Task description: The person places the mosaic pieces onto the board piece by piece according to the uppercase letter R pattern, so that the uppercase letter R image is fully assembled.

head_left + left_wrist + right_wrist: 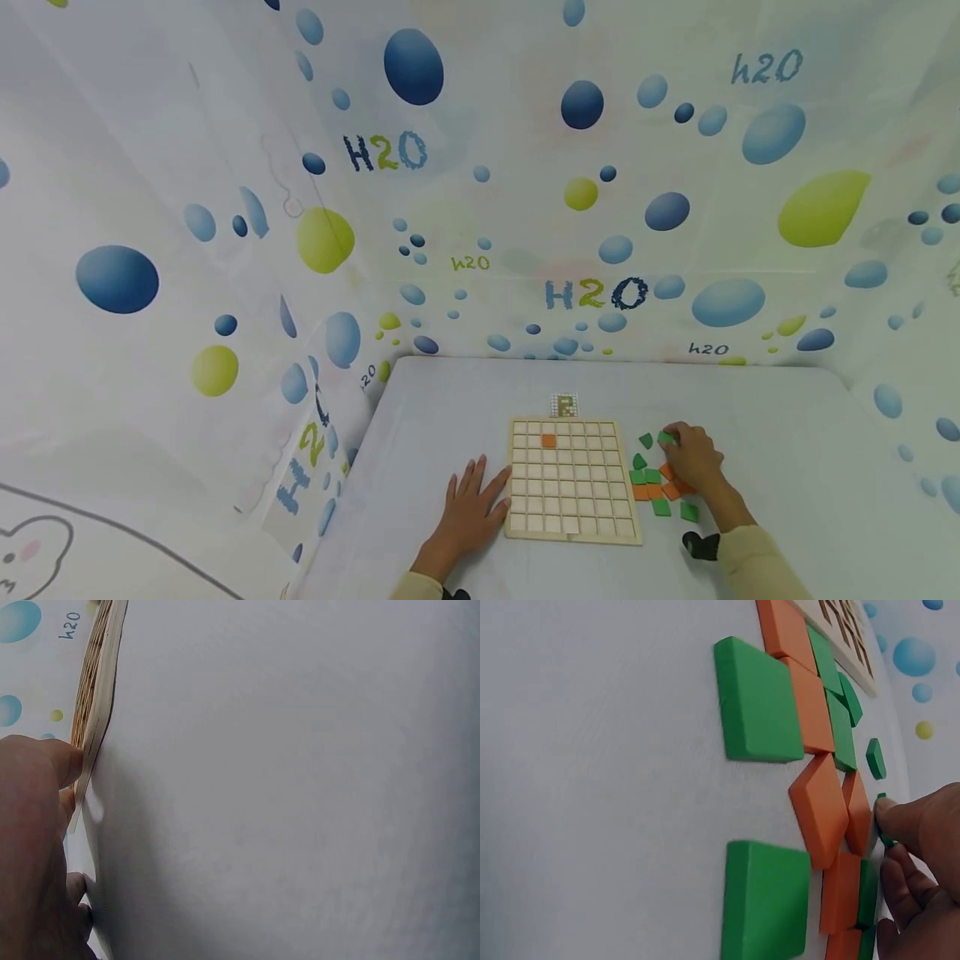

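Observation:
A wooden grid board (587, 503) lies flat on the table with one orange square tile (549, 441) in its upper part. My left hand (468, 515) rests on the table with its fingers spread, and its thumb side touches the board's left edge. Right of the board, my right hand (696, 458) pinches a green tile (664, 437) between thumb and fingers. Below and beside that hand lie several loose green tiles (759, 701) and orange tiles (821, 810). Part of the pile is hidden under the right hand.
A small card with a grid pattern (564, 405) lies just behind the board. The white tabletop (442, 408) reaches back to a wall covering (517, 208) printed with blue and green drops. Black straps (701, 546) sit at the wrists.

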`<action>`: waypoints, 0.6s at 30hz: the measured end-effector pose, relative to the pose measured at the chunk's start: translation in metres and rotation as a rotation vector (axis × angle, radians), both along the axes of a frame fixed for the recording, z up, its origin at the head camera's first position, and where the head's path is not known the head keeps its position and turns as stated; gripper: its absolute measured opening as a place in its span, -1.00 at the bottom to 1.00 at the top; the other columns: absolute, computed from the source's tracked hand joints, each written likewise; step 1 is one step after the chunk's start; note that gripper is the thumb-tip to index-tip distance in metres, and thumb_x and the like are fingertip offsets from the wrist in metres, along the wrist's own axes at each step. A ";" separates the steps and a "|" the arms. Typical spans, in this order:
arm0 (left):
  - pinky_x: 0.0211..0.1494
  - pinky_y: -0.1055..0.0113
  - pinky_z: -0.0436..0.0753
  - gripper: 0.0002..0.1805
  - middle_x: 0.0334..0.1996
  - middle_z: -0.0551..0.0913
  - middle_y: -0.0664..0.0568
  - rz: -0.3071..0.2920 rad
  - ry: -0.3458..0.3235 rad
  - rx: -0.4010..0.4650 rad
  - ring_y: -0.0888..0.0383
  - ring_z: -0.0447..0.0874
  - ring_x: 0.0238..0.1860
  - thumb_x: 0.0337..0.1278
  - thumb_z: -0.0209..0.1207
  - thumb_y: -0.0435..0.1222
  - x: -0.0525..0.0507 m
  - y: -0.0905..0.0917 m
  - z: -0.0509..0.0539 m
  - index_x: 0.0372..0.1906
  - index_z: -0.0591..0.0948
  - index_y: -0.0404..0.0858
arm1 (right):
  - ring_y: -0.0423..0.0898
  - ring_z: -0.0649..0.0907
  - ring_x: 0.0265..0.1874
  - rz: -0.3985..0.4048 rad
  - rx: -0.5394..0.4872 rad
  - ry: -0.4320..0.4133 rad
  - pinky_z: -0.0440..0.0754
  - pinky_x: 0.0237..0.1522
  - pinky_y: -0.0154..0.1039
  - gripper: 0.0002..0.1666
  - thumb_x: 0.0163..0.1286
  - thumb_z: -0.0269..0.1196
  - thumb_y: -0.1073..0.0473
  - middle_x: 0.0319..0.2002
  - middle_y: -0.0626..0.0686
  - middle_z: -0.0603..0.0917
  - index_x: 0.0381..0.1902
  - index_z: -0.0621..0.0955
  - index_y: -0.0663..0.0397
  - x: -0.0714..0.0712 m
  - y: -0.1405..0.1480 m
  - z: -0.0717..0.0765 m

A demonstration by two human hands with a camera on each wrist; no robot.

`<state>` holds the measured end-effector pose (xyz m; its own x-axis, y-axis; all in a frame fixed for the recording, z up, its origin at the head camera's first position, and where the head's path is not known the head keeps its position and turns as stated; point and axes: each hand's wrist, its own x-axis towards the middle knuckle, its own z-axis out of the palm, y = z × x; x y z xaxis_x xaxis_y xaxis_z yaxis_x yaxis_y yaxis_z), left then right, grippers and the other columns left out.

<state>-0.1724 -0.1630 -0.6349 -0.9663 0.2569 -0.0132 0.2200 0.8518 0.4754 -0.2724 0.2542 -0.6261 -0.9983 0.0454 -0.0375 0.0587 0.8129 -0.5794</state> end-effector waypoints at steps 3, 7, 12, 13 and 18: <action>0.56 -0.49 -0.04 -0.41 0.66 0.12 -0.29 0.001 -0.016 -0.013 -0.36 0.02 0.66 0.61 -0.03 0.05 -0.001 -0.001 -0.001 0.61 0.36 0.10 | 0.43 0.56 0.11 -0.018 -0.002 -0.010 0.40 0.06 0.51 -0.59 0.55 0.22 0.19 0.08 0.46 0.59 0.19 0.56 0.41 -0.004 -0.003 0.001; 0.58 -0.46 -0.04 -0.40 0.68 0.11 -0.26 0.003 -0.030 -0.023 -0.34 0.01 0.67 0.61 -0.05 0.08 -0.003 0.000 -0.007 0.62 0.35 0.13 | 0.46 0.52 0.17 -0.043 -0.023 -0.026 0.35 0.10 0.54 -0.57 0.58 0.16 0.18 0.15 0.50 0.55 0.23 0.54 0.41 -0.011 -0.009 -0.002; 0.57 -0.47 -0.03 -0.41 0.67 0.13 -0.26 0.012 -0.022 -0.016 -0.34 0.02 0.67 0.60 -0.02 0.06 -0.004 0.000 -0.010 0.60 0.37 0.12 | 0.48 0.51 0.18 -0.033 -0.030 -0.015 0.37 0.08 0.52 -0.56 0.59 0.13 0.16 0.18 0.52 0.53 0.25 0.55 0.37 -0.018 -0.023 -0.009; 0.57 -0.46 -0.04 -0.41 0.67 0.12 -0.25 0.014 -0.027 -0.022 -0.34 0.02 0.67 0.60 -0.02 0.07 -0.004 0.000 -0.009 0.61 0.37 0.13 | 0.48 0.52 0.17 -0.024 -0.025 -0.002 0.38 0.07 0.52 -0.57 0.59 0.14 0.15 0.17 0.51 0.54 0.24 0.56 0.36 -0.018 -0.026 -0.010; 0.58 -0.46 -0.04 -0.40 0.67 0.12 -0.25 0.019 -0.029 -0.024 -0.33 0.01 0.67 0.60 -0.05 0.09 -0.003 -0.001 -0.009 0.61 0.35 0.14 | 0.49 0.53 0.17 0.022 -0.013 0.059 0.42 0.05 0.50 -0.58 0.56 0.22 0.14 0.17 0.50 0.55 0.21 0.58 0.34 -0.014 -0.046 -0.008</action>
<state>-0.1757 -0.1639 -0.6439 -0.9701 0.2381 -0.0467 0.1905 0.8667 0.4610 -0.2863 0.2080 -0.6338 -0.9995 0.0234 0.0208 0.0066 0.8059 -0.5920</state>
